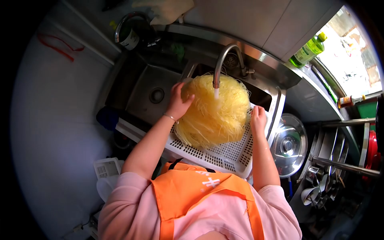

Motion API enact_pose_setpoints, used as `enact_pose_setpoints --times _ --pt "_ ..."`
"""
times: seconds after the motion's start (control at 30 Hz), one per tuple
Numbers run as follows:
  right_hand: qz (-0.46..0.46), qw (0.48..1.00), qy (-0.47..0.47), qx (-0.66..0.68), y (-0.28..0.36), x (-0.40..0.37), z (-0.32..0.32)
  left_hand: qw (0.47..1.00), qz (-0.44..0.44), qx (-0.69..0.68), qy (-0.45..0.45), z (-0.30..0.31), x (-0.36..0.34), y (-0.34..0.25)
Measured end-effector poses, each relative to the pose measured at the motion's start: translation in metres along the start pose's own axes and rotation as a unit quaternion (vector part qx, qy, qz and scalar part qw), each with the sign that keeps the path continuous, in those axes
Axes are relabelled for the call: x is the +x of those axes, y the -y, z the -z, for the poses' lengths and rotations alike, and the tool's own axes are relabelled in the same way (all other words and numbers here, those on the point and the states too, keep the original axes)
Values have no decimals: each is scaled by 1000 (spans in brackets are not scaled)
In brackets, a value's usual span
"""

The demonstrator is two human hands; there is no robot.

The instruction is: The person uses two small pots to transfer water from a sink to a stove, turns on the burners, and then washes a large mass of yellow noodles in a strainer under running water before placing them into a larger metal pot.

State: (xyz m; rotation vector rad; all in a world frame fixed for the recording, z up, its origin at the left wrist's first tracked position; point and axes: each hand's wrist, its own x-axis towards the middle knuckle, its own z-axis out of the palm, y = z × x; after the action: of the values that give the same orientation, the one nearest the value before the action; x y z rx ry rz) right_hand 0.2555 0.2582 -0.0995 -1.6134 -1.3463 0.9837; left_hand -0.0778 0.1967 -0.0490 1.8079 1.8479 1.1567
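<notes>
A big mound of thin, pale-yellow strands [214,116] fills most of a white perforated basket [238,150] over the sink. Water runs onto it from a curved metal faucet [220,64]. My left hand [180,102] is at the mound's left side, thumb spread from the fingers and touching the strands. Part of the basket's left edge is hidden there. On the opposite side, my right hand [258,118] grips the basket's right rim, its fingers partly out of sight.
The left sink basin [148,88] has a round drain. A green bottle [308,50] stands on the window ledge at right. Below it, a large metal lid [289,146] leans beside the sink, near a rack with ladles [310,195]. A white plastic basket [107,169] is low at left.
</notes>
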Motion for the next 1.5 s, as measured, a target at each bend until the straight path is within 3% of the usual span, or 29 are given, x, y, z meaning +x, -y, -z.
enact_pose_setpoints --times 0.03,0.1,0.13,0.17,0.2,0.23,0.37,0.5,0.67,0.7,0.73,0.77,0.83,0.9,0.97,1.03,1.07,1.13,1.23,1.37,1.43,1.47,1.5 --pt "0 1000 -1 0 -5 -7 2 999 45 7 -25 1 -12 3" --pt "-160 982 98 33 -16 -15 1 995 89 13 -51 -3 -32 10" --pt "-225 961 132 96 -11 -20 -3 987 154 -10 -35 -6 -44 12" --pt "-225 960 133 96 -7 -23 -9 975 218 -33 -19 -7 -54 14" --pt "-242 934 149 216 -3 -25 -16 955 274 -114 -7 -9 -57 5" --pt "-257 893 163 332 -1 -27 -20 955 275 -113 -7 -14 -59 6" --pt "-319 818 236 416 7 -16 -25 937 281 -202 46 -24 -50 8" --pt "-334 821 241 396 20 -21 -21 937 269 -217 46 -24 -35 0" --pt "-269 816 268 435 -10 -25 -29 943 262 -188 78 -18 -33 -11" --pt "-268 816 267 436 -3 -29 -30 959 239 -117 96 -24 -40 -3" --pt "-206 850 244 419 11 -35 -30 969 215 -47 113 -27 -43 1" --pt "-144 879 220 399 23 -41 -29 969 215 -47 114 -30 -43 6" --pt "-133 886 218 386 47 -48 -26 962 162 -162 146 -34 -43 12" --pt "-78 928 222 290 73 -55 -24 954 171 -196 148 -40 -46 21" --pt "-38 934 211 287 83 -55 -26 945 182 -228 150 -47 -54 29" --pt "140 969 199 49 96 -50 -23 895 317 -275 154 -55 -66 37" --pt "189 964 185 -10 101 -46 -24 894 317 -276 154 -59 -69 42" --pt "152 966 210 -27 120 -42 -22 855 333 -362 165 -65 -72 49" --pt "100 965 240 -42 133 -35 -27 830 397 -338 198 -61 -68 53" --pt "47 958 264 -102 151 -29 -35 810 408 -376 188 -51 -68 49" --pt "61 958 257 -109 148 -26 -38 801 435 -367 185 -40 -64 43" --pt "76 958 251 -116 146 -25 -39 802 435 -366 185 -35 -64 39" --pt "76 958 251 -115 146 -25 -39 867 356 -326 122 -20 -60 17"
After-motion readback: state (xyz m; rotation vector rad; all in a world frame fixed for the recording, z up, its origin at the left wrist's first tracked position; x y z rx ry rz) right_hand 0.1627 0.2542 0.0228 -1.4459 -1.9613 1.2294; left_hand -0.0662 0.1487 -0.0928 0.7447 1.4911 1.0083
